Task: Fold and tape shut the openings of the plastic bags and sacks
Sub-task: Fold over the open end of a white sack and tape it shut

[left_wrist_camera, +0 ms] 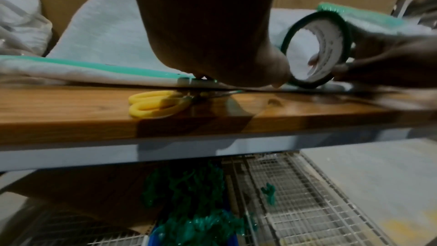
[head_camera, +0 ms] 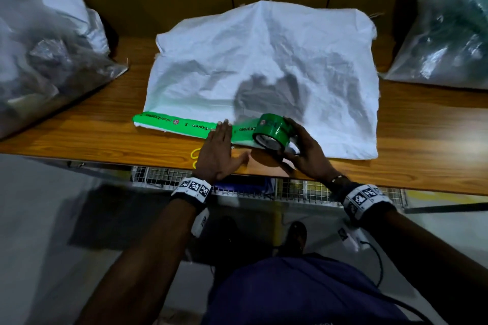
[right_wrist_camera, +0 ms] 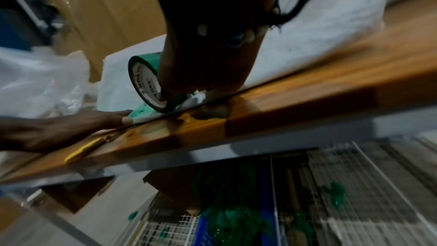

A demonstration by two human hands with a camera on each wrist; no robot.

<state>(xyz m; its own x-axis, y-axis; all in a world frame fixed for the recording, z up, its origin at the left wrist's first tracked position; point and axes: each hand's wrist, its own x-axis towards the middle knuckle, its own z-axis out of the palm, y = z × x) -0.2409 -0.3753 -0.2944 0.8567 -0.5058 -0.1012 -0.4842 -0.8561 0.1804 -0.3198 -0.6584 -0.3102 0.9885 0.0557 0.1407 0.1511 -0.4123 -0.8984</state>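
A crumpled white woven plastic sack (head_camera: 264, 71) is lying flat on the wooden counter (head_camera: 422, 145), its folded near edge carrying a strip of green printed tape (head_camera: 171, 124). The green tape roll (head_camera: 273, 130) is standing on edge at the strip's right end.

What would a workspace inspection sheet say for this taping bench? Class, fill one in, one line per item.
Surface: wooden bench, glossy, with a wire shelf below.
Job's things: white woven sack lies flat; green printed tape runs along its folded near edge; tape roll stands on that edge.
Clutter: yellow-handled scissors by the bench edge.
Hands: left hand flat, pressing the tape; right hand grips the roll.
Cables: black cable hangs from the right wrist camera.
Surroundings: filled clear bags left and right; cardboard behind.
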